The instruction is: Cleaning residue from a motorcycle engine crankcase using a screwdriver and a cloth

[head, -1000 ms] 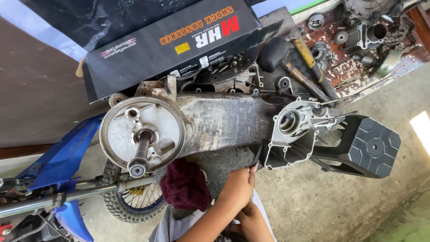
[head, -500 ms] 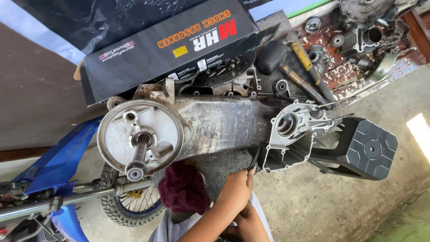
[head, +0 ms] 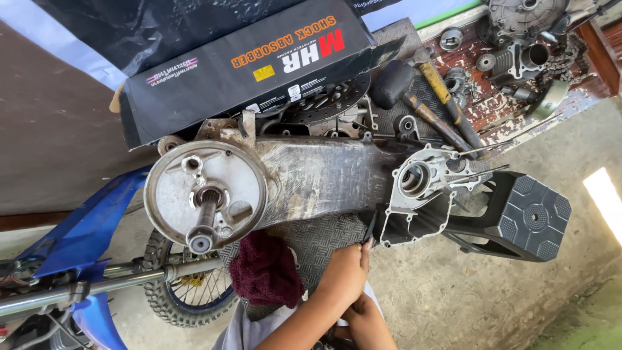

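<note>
My left hand (head: 345,271) reaches up from the bottom edge and grips a thin dark tool (head: 370,228). The tool's tip touches the lower edge of a grey scooter engine casing (head: 324,175). My right hand (head: 365,322) sits just below the left one, partly cut off by the frame, its fingers curled; I cannot make out anything in it. The casing lies across a checker-plate mat (head: 324,241). It has a round drum plate with a shaft (head: 206,194) on the left and an open crankcase (head: 416,179) on the right.
A long black cardboard box (head: 246,65) lies behind the casing, two hammers (head: 447,104) beside it. A black plastic stand (head: 521,217) is at the right and a maroon cloth (head: 265,269) by my arm. A blue motorcycle (head: 84,230) and its tyre (head: 170,304) fill the left. Metal parts (head: 518,52) cover the far-right bench.
Only the view sways slightly. My left hand stays at the casing's lower edge with the thin tool.
</note>
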